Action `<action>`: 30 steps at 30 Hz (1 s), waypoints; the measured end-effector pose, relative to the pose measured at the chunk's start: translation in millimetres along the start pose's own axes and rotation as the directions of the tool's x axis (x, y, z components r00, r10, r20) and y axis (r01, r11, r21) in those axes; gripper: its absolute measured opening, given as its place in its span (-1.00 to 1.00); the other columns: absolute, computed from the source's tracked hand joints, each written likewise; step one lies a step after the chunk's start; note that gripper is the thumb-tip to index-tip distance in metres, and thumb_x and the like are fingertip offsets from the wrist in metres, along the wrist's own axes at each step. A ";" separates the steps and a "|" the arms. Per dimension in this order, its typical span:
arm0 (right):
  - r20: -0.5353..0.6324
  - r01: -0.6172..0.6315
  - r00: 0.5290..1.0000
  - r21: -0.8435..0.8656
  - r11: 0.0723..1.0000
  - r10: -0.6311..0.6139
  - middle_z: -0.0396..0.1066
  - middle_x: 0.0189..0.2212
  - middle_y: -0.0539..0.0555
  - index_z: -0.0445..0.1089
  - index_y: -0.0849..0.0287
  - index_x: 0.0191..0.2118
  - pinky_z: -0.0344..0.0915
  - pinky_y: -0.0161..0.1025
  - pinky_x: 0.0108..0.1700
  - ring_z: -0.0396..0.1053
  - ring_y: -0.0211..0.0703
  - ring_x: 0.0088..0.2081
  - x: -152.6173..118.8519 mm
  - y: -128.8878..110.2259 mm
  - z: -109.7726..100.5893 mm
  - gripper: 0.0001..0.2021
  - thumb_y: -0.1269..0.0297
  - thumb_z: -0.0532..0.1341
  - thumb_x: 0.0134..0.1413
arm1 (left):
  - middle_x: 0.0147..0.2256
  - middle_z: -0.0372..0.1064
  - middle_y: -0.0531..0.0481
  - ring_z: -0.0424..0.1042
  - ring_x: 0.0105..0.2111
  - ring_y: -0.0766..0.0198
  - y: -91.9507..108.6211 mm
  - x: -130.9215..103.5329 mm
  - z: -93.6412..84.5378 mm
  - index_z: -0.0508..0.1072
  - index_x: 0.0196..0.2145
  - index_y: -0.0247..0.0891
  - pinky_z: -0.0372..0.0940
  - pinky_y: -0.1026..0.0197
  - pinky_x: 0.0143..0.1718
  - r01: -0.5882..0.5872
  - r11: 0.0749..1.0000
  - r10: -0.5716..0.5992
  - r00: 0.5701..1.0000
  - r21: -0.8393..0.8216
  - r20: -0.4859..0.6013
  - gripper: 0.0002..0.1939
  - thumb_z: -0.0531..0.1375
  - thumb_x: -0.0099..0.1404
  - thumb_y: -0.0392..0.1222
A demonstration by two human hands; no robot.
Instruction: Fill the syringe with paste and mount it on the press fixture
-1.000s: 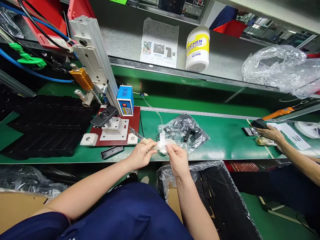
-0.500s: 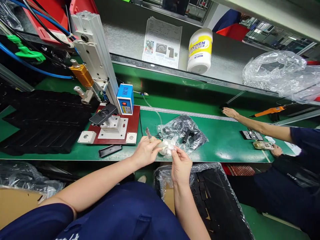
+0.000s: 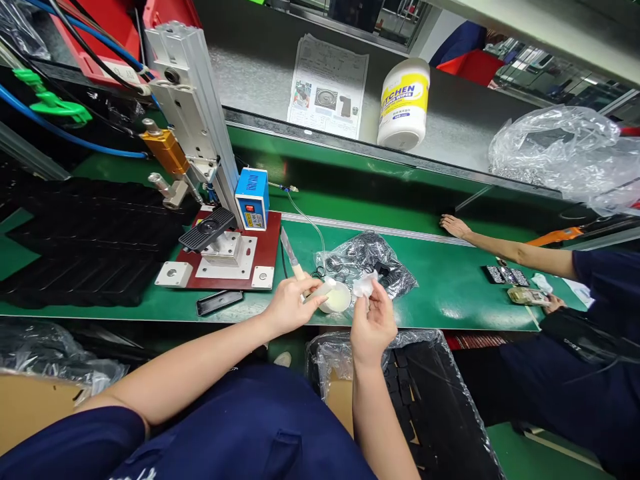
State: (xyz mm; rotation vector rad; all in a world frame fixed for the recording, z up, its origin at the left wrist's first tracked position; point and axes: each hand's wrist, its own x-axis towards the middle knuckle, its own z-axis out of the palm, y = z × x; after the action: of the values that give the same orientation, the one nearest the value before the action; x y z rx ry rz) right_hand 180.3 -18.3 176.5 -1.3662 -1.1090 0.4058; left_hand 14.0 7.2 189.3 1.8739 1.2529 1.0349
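Note:
My left hand (image 3: 293,305) is closed around a pale, whitish stick (image 3: 320,292), whose rounded end points to the right. A slim tool with a greyish translucent blade-like part (image 3: 289,248) and a peach-coloured lower part rises above the same fingers; its kind is unclear. Just right of these fingers is a round white cup (image 3: 339,298) with a cream-coloured inside. My right hand (image 3: 373,325) pinches a crumpled white wipe (image 3: 365,285), apart from the cup. Behind both hands lies a clear plastic bag (image 3: 395,267) of black parts.
At left stands a press fixture (image 3: 227,257) holding a black part, beside a blue box (image 3: 251,198). Black trays (image 3: 85,247) are stacked farther left. A black lid-like piece (image 3: 220,302) lies near the bench edge. A co-worker's arm (image 3: 520,252) reaches in from the right.
My right hand has moved right with the wipe, away from the stick in my left hand. The cup's inside now shows, and the tool in my left hand stands up longer.

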 end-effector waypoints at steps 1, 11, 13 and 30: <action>0.058 0.115 0.992 -0.063 0.991 -0.112 0.47 -0.04 0.21 0.43 0.14 0.03 0.36 0.00 0.05 0.43 -0.02 -0.03 -0.7 -8.7 -0.1 -0.67 0.31 0.20 0.12 | -0.44 0.40 -0.01 0.34 -0.42 0.27 -2.1 0.1 1.2 0.51 -0.34 -0.28 0.24 0.24 -0.35 -0.008 1.000 0.008 1.000 0.027 -0.017 -0.84 0.22 0.23 -0.13; 0.522 0.597 0.749 -0.266 0.757 -0.408 0.50 -0.18 0.21 0.49 0.11 -0.08 0.39 -0.01 -0.09 0.41 -0.04 -0.16 -3.1 -30.0 14.1 -0.71 0.42 0.06 0.24 | -0.42 0.42 -0.04 0.38 -0.37 0.21 -9.5 -4.5 4.1 0.48 -0.41 -0.25 0.29 0.20 -0.30 -0.032 0.997 0.036 0.997 0.071 -0.066 -0.93 0.19 0.17 -0.25; 0.505 0.602 0.750 -0.257 0.756 -0.426 0.50 -0.20 0.20 0.50 0.10 -0.10 0.39 -0.02 -0.09 0.42 -0.04 -0.17 -4.7 -23.9 11.0 -0.72 0.43 0.07 0.22 | -0.43 0.41 -0.03 0.37 -0.39 0.24 -8.5 -4.7 2.8 0.49 -0.40 -0.25 0.27 0.22 -0.31 0.005 0.999 -0.002 0.997 0.042 -0.071 -0.92 0.20 0.18 -0.23; 0.287 -0.625 0.764 0.552 0.552 0.578 0.50 -0.33 0.07 0.48 0.19 -0.33 0.43 -0.18 -0.20 0.44 -0.20 -0.32 6.4 -15.0 33.5 -0.77 0.34 0.37 -0.25 | -0.50 0.30 0.05 0.27 -0.45 0.30 -10.0 -3.2 -5.2 0.52 -0.37 -0.29 0.19 0.24 -0.35 0.087 0.983 -0.086 0.996 -0.164 0.013 -0.81 0.17 0.24 -0.13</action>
State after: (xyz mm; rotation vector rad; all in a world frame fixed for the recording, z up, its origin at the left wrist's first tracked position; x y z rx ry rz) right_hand 151.0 2.3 186.9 -1.0815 -0.4199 1.2352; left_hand 4.4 8.0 182.6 1.6815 1.1965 1.0522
